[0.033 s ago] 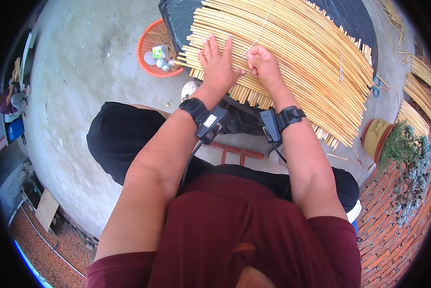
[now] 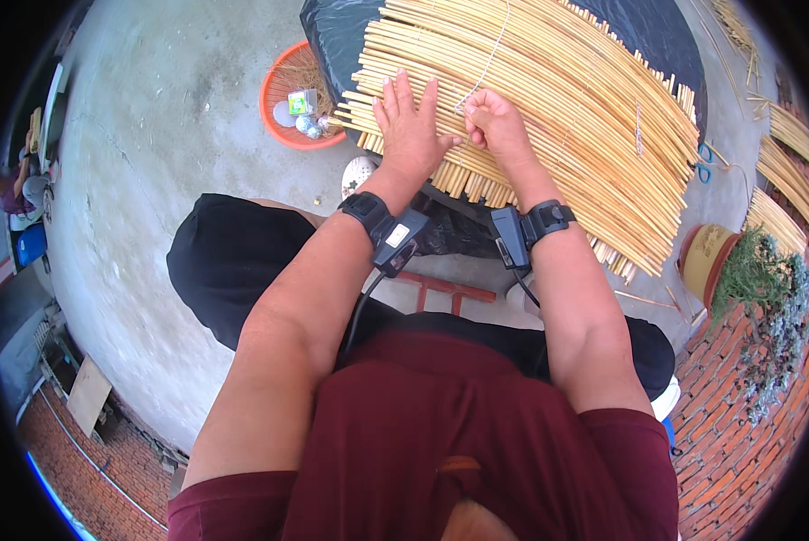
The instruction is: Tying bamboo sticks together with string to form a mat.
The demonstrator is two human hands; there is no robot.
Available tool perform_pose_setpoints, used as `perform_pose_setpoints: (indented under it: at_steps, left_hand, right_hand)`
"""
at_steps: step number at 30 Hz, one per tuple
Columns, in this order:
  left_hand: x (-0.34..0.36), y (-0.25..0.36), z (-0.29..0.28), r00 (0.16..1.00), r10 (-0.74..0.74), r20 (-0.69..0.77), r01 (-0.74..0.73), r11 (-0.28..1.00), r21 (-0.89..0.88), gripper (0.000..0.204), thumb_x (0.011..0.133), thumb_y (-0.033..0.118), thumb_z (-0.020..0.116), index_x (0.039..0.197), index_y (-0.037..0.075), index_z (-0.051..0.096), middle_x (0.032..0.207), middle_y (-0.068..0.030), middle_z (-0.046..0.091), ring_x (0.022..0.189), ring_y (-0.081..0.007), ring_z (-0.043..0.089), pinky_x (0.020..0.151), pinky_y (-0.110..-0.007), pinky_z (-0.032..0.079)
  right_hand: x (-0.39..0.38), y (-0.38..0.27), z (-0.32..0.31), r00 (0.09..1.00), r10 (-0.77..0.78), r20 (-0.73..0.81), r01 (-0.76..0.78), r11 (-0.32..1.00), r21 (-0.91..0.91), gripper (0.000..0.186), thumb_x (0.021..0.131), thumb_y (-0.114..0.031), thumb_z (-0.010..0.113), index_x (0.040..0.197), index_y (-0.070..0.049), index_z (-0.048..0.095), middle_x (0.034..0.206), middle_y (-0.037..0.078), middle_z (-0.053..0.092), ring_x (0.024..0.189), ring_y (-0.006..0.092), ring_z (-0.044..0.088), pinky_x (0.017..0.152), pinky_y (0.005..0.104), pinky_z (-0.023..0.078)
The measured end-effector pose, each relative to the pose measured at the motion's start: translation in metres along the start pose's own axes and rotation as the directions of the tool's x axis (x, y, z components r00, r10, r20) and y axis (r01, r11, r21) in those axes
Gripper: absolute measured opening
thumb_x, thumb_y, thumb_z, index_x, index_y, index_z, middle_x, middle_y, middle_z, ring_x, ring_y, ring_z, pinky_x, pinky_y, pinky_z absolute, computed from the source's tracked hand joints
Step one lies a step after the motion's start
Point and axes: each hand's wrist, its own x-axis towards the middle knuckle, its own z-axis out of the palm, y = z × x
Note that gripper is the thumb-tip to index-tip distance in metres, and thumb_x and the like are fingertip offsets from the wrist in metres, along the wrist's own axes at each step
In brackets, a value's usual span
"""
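Stick mat: a broad layer of pale, thin sticks (image 2: pixel 567 108) lies in front of the person on a black sheet (image 2: pixel 337 41), under and around both hands.
Left hand: the left hand (image 2: pixel 410 128) rests palm down on the sticks near the mat's left end; fingers spread, thumb pointing toward the right hand.
Right hand: the right hand (image 2: pixel 496 124) is just beside it, over the sticks; fingers curled, thumb and forefinger pressed together, pinching the string.
String: the white string (image 2: pixel 489 63) runs from the right fingertips across the sticks to the upper edge of view.
Second tie: a short white cord (image 2: pixel 639 128) lies across the mat near its right end.
Wrists: a black strap with a small box is worn on each.
Basket: an orange basket (image 2: pixel 266 104) stands on the floor left of the mat, holding a small packet (image 2: pixel 302 102).
Scissors: blue-handled scissors (image 2: pixel 705 164) are at the mat's right edge.
Flowerpot: a yellow and red flowerpot (image 2: pixel 707 259) is right of the mat.
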Motion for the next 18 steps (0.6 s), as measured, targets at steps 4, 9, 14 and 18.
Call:
perform_pose_setpoints:
  at_steps: [4, 9, 14, 18]
  left_hand:
    - [-0.009, -0.007, 0.007, 0.91, 0.386, -0.153, -0.411, 0.89, -0.197, 0.029, 0.071, 0.007, 0.074, 0.1, 0.007, 0.071, 0.118, -0.0109, 0.063, 0.111, -0.0326, 0.055, 0.096, -0.04, 0.045]
    - [0.006, 0.003, 0.002, 0.941, 0.335, 0.051, -0.271, 0.835, -0.48, 0.004, 0.074, 0.006, 0.07, 0.078, 0.007, 0.068, 0.085, -0.0103, 0.067, 0.093, -0.0306, 0.061, 0.083, -0.041, 0.048]
    - [0.017, 0.014, -0.006, 0.945, 0.291, 0.148, -0.248, 0.935, -0.251, 0.007, 0.078, 0.012, 0.065, 0.08, 0.006, 0.066, 0.083, -0.0143, 0.066, 0.089, -0.0343, 0.059, 0.081, -0.042, 0.048]
    - [0.012, 0.018, -0.014, 0.946, 0.292, 0.143, -0.253, 0.937, -0.239, 0.01, 0.081, 0.014, 0.06, 0.079, 0.009, 0.069, 0.084, -0.013, 0.068, 0.09, -0.0347, 0.062, 0.08, -0.047, 0.05]
  right_hand:
    - [-0.008, -0.021, 0.0, 0.989, -0.042, -0.141, 0.066, 0.984, 0.165, 0.003, 0.092, -0.004, 0.056, 0.092, -0.007, 0.056, 0.075, 0.005, 0.063, 0.057, 0.0076, 0.053, 0.049, 0.0206, 0.043]
    - [-0.05, -0.079, 0.001, 0.931, -0.296, -0.215, 0.352, 0.887, 0.299, 0.006, 0.094, -0.002, 0.056, 0.098, -0.006, 0.055, 0.083, 0.008, 0.062, 0.062, 0.0097, 0.053, 0.054, 0.0216, 0.041]
    - [-0.124, -0.137, -0.004, 0.777, -0.558, -0.293, 0.624, 0.745, 0.237, 0.007, 0.093, 0.0, 0.058, 0.099, -0.004, 0.055, 0.083, 0.012, 0.066, 0.059, 0.0072, 0.052, 0.051, 0.0181, 0.039]
    - [-0.157, -0.132, -0.006, 0.778, -0.544, -0.314, 0.626, 0.714, 0.314, 0.009, 0.092, -0.001, 0.06, 0.099, -0.005, 0.056, 0.083, 0.014, 0.067, 0.055, 0.0067, 0.048, 0.048, 0.0178, 0.034]
